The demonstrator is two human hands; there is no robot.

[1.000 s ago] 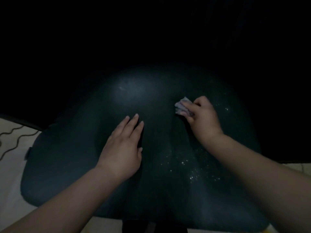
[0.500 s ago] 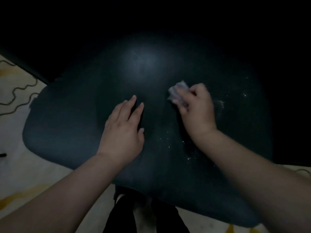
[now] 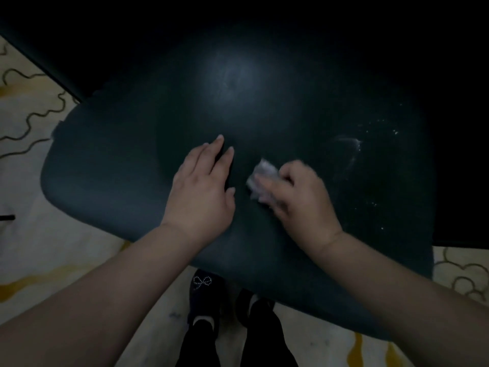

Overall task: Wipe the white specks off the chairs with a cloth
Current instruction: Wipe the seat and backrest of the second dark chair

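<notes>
We see the cloth (image 3: 260, 178), small, pale and crumpled, pressed onto the dark chair seat (image 3: 113, 165) near its middle. The right hand (image 3: 301, 202) grips it, fingers curled over the wad, so that only the cloth's left part shows past the fingertips. The hand and cloth are blurred, so we cannot make out the folds.

Just left of the cloth, not touching it, the left hand (image 3: 201, 192) lies flat on the seat, palm down, fingers straight and close together, pointing away from us; it holds nothing.

To the right of the right hand we see white specks (image 3: 381, 125) scattered over the seat's far right part, and between them and the hand a faint whitish smear (image 3: 349, 147) curves across the surface. A few more specks sit lower, beside the right wrist. Beyond the left hand's fingertips a soft patch of light gleams on the seat; past that the picture goes black.

Below the hands, under the seat's near edge, we see two feet in dark shoes (image 3: 203, 295), the left one bearing a small beaded bow. Around the seat, left of the left forearm and right of the right forearm, lies a pale floor (image 3: 29, 234) with dark wavy lines and yellow streaks.
</notes>
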